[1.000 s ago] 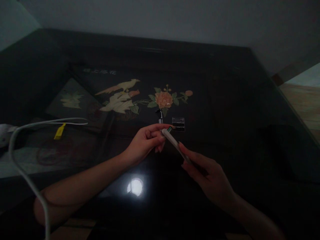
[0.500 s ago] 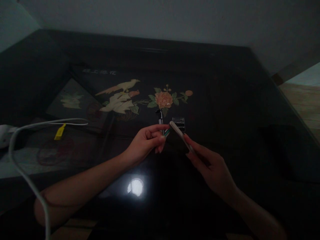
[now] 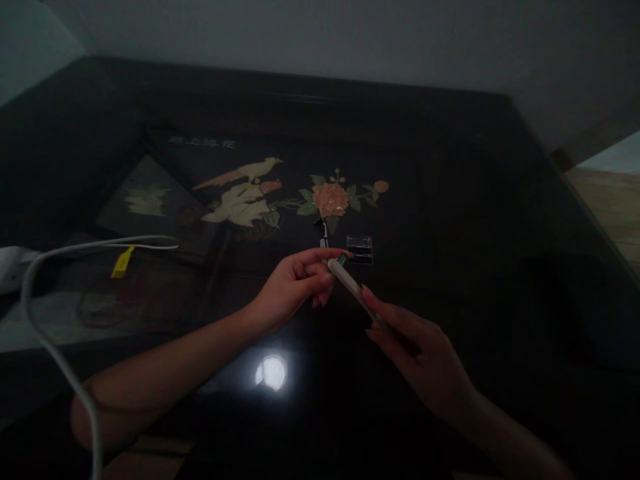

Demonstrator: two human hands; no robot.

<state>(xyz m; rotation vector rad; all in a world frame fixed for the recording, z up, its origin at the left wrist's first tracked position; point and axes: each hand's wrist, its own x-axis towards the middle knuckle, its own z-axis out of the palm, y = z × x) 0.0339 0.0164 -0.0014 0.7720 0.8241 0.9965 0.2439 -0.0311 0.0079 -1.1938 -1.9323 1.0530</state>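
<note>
Head cam, I see L hand (image 3: 286, 288) pinching sm. green-marked piece (image 3: 343, 258); R hand (image 3: 425, 341) gripping slim white bar (image 3: 347, 279), tip by piece, contact unclear. Clear case (image 3: 360, 249) just beyond, on dk tabletop (image 3: 460, 267).

Compared with half a second ago, the person's right grip (image 3: 425, 343) has shifted toward the left grip (image 3: 287, 287), bringing the far end of the slim white object (image 3: 349, 283) back close to that side, much as it was a second ago. The green piece (image 3: 343, 258), then seen as a longer strip, now shows only a short end above the white object. Beyond it, the small clear case (image 3: 360, 250), partly covered half a second ago, is more fully visible.
</note>
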